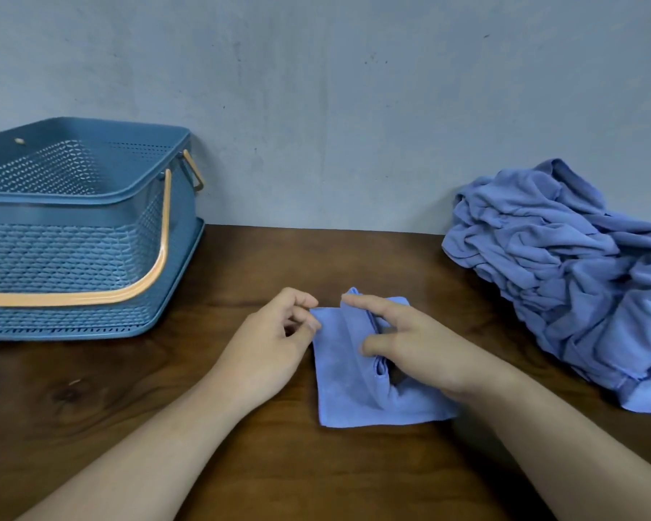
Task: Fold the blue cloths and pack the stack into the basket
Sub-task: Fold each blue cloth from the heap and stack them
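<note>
Blue cloth, pinched by left hand and right hand, is half folded; three o'clock pile, nine o'clock basket wait.

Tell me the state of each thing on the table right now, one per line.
Basket: upright, handle folded down, no cloths visible inside.
Cloth: flat on the table, partly folded, a ridge raised along its middle.
Pile of cloths: crumpled, unfolded.
Left hand: pinches the cloth's far left corner.
Right hand: holds the raised ridge.
</note>
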The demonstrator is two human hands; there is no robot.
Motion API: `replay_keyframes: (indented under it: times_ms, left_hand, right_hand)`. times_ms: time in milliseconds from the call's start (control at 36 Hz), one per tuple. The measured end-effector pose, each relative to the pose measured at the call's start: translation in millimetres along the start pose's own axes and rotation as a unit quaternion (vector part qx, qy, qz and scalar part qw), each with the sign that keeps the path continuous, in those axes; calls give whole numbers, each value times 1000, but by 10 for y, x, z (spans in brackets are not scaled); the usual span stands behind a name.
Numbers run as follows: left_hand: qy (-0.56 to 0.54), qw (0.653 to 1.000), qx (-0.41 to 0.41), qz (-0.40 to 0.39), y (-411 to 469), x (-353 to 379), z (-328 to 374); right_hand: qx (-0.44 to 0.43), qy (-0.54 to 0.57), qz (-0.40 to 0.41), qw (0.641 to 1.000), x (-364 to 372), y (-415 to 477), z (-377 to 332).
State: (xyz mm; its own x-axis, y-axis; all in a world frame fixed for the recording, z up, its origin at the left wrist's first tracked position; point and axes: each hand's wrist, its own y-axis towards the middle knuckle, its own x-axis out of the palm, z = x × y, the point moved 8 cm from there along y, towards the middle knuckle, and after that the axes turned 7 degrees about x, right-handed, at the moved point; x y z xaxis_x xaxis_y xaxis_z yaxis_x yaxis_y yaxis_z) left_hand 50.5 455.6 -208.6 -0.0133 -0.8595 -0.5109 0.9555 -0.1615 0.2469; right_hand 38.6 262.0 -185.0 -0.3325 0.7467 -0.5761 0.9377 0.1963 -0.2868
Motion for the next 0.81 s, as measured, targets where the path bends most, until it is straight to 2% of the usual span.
replay_keyframes:
  times_ms: [56,111,167,250,306,528,639,806]
  left_hand:
    - [1,1000,-1,0,-7,-14,7]
    - [-1,1000,-4,-1,-15,-28,17]
    - [-3,1000,-13,-4,-26,-34,28]
    - [-14,1000,-14,-13,-36,-14,59]
    - [-29,999,-7,-25,-44,25,98]
    - [-70,997,32,-22,-93,176,198]
    - [-6,999,31,-32,-112,265,203]
    - [-109,994,9,8,-88,162,192]
  right_hand:
    - [-16,51,-73,996,52,-75,-38]
    - [-53,156,-124,978,-30,-177,-118]
    - [-96,223,-73,967,-316,-216,-136]
    - [-141,115,102,978,-705,-159,-16]
    - [-141,79,141,977,-720,-91,115]
    - [-186,-85,141,969,-441,47,394]
    - [-205,-96,141,964,-396,56,379]
    - [-198,-95,107,970,-359,6,362]
